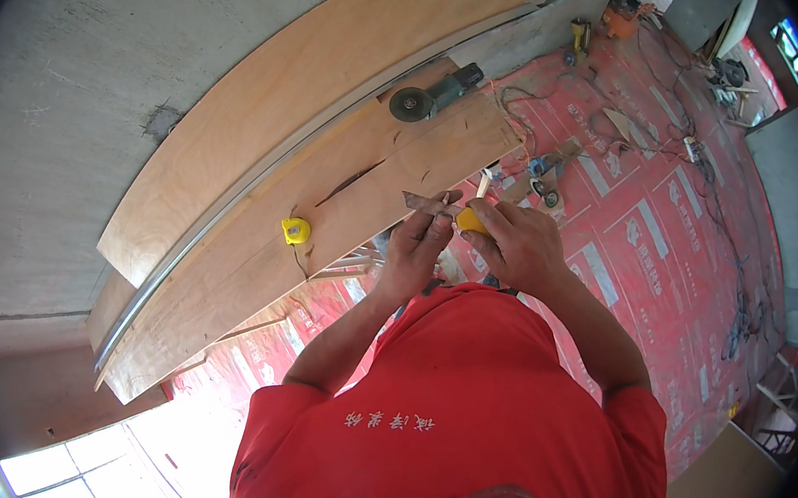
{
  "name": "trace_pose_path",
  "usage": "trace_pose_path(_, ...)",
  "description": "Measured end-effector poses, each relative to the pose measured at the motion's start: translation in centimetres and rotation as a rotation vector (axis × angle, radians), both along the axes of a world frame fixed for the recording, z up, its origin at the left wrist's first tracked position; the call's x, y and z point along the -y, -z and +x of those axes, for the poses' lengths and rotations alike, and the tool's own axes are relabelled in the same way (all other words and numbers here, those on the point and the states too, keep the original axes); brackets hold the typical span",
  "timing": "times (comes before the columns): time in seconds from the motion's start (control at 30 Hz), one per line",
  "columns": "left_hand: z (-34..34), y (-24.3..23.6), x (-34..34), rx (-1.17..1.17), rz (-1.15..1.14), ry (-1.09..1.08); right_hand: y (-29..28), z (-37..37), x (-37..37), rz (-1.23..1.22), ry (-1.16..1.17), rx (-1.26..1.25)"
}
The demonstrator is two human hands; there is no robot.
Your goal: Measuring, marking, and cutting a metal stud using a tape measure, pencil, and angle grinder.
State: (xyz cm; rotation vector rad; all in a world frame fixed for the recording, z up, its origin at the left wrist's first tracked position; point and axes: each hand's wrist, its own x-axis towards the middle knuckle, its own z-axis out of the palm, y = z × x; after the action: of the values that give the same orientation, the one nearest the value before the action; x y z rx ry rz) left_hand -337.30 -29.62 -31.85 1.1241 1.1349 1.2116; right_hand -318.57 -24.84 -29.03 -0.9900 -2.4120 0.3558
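Both hands meet in front of my chest, over the edge of a plywood bench (pixel 250 277). The fingers of my left hand (pixel 415 251) pinch a flat grey-brown piece (pixel 417 202) with a slanted tip. My right hand (pixel 524 248) is closed round a yellow-handled tool (pixel 469 219), mostly hidden by the fingers. Whether the flat piece is this tool's blade, I cannot tell. A pale thin stick (pixel 485 184) shows just beyond the right fingers. On the plywood lie a yellow tape measure (pixel 295 231) to the left and an angle grinder (pixel 432 95) farther off.
A long metal strip (pixel 218 215) runs along the plywood, beside a curved plywood sheet (pixel 320 75) by the grey wall (pixel 74 98). Red printed sheeting (pixel 631 264) covers the floor, with cables (pixel 708 175), a yellow tool (pixel 579 37) and small tools (pixel 544 182) on it.
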Motion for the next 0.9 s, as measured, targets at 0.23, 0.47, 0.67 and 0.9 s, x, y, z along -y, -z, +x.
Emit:
trace_pose_path(0.23, 0.3, -0.1, -0.3, -0.097, -0.054, -0.066, 0.1, -0.1, -0.2, 0.008, 0.043, -0.073)
trace_pose_path(0.47, 0.2, 0.2, -0.5, -0.229, 0.096, -0.082, 0.1, 0.1, -0.6, 0.005, -0.005, -0.012)
trace_pose_path(0.67, 0.2, -0.1, -0.7, -0.124, -0.205, -0.073, 0.6, -0.1, -0.5, 0.107, 0.055, -0.032)
trace_pose_path(0.9, 0.8, -0.7, -1.2, -0.268, 0.154, -0.105, 0.4, 0.2, -0.9, 0.02, 0.019, -0.074)
